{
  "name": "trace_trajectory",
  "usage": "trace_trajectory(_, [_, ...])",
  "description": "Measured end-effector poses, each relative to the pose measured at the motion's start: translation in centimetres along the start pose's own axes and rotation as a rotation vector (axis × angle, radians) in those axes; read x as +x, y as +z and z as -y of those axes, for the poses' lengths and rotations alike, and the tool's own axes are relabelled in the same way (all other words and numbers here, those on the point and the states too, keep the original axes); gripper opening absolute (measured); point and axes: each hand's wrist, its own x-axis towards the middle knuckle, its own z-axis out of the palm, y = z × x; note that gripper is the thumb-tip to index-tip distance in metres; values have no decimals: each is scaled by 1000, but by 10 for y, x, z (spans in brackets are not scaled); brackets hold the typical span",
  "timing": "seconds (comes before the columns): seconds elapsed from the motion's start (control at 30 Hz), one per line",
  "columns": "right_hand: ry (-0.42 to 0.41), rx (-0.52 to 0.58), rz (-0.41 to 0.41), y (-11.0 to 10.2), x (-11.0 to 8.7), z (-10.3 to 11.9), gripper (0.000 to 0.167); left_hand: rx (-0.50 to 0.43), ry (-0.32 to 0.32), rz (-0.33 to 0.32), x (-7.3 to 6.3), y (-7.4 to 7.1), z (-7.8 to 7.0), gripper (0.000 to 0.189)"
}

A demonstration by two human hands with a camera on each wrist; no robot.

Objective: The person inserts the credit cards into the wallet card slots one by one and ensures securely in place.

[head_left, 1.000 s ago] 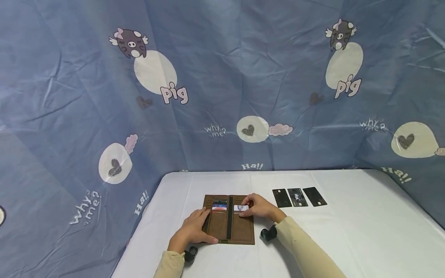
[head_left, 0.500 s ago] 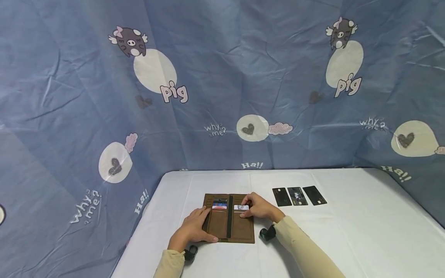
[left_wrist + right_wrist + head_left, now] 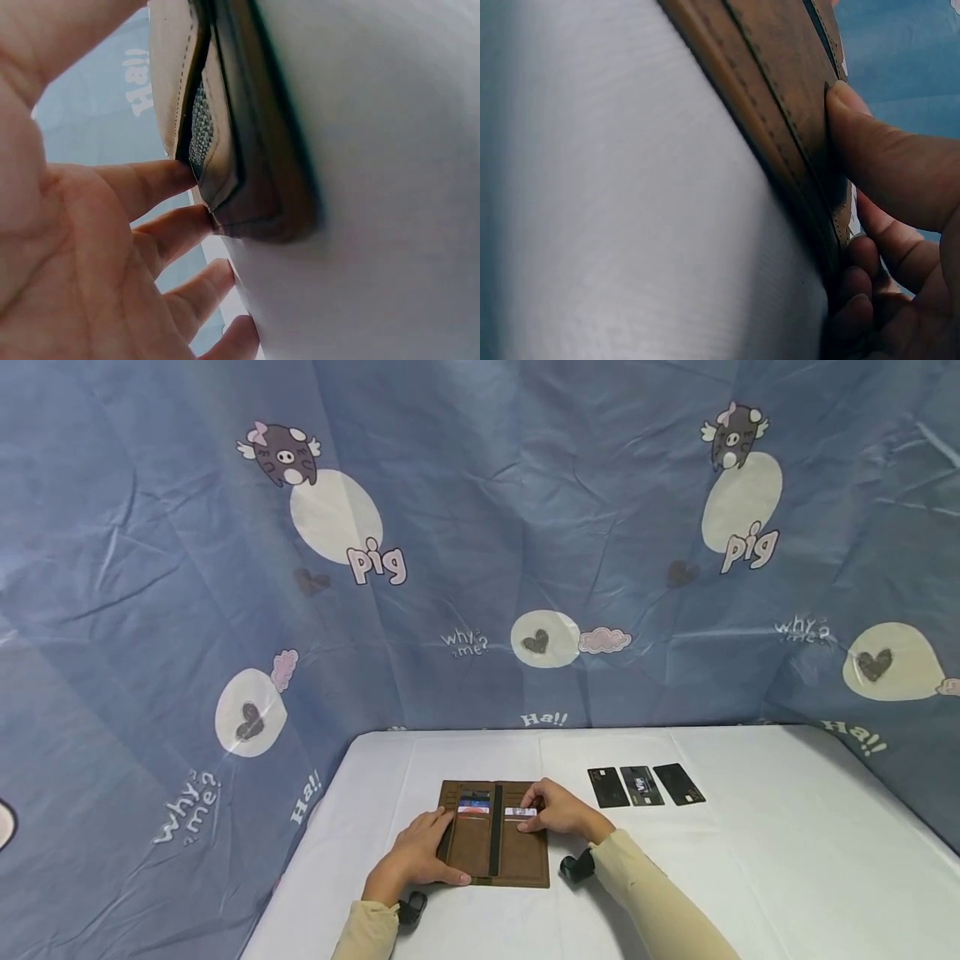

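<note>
On a brown wallet [image 3: 474, 846], left hand [image 3: 420, 850] spread, right hand [image 3: 558, 807] pinching a card [image 3: 515, 813].

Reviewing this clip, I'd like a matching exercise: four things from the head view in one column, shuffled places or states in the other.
1. wallet
2. white card
3. black cards
4. left hand

A. in a row, right of the wallet
B. on the wallet's left side
C. brown, lying open
D. partly inside the wallet, at the right hand

Pairs: 1-C, 2-D, 3-A, 4-B
</note>
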Motion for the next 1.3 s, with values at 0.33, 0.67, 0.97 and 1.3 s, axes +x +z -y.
trace_trajectory(0.33, [-33, -22, -11, 0, 0, 3, 24, -9, -6, -8, -3, -1, 0, 112])
trace_trajectory(0.67, [-54, -42, -19, 1, -2, 5, 24, -3, -3, -7, -4, -1, 1, 111])
trace_trajectory(0.97, [-56, -36, -15, 1, 0, 2, 25, 3, -18, 3, -3, -3, 1, 112])
trace_trajectory(1.3, [-33, -33, 51, -5, 3, -2, 28, 7, 10, -11, -1, 0, 0, 112])
